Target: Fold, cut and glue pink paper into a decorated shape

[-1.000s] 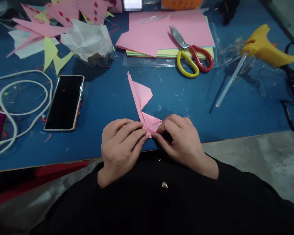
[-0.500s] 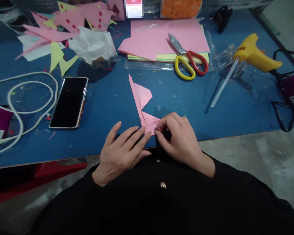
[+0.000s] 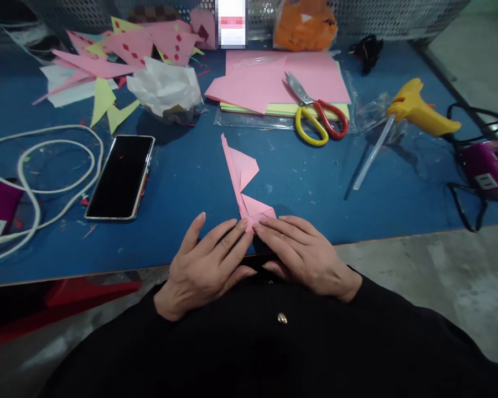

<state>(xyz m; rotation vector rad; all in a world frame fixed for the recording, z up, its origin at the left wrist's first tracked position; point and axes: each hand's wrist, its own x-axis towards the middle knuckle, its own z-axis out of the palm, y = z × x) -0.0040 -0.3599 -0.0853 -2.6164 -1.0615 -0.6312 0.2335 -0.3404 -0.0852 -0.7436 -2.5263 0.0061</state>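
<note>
A folded piece of pink paper (image 3: 244,171) lies on the blue table near its front edge, with a long narrow strip along its left side and two pointed flaps to the right. My left hand (image 3: 209,260) rests flat with fingers spread, its fingertips on the lower left end of the paper. From the other side my right hand (image 3: 305,251) lies palm down, fingers stretched out and pressing the lower right flap. The fingertips of both hands nearly meet and cover part of the paper's bottom end.
Scissors (image 3: 315,110) lie on stacked pink sheets (image 3: 249,72) at the back. A yellow glue gun (image 3: 423,110) stands at right, its glue stick reaching toward me. On the left are a phone (image 3: 122,177), a white cable (image 3: 62,130), crumpled white paper (image 3: 164,85) and paper scraps (image 3: 103,99).
My right hand has gone from pinching the paper's lower right edge to lying flat on it with fingers extended. My left hand stays almost where it was. The view has tilted slightly upward.
</note>
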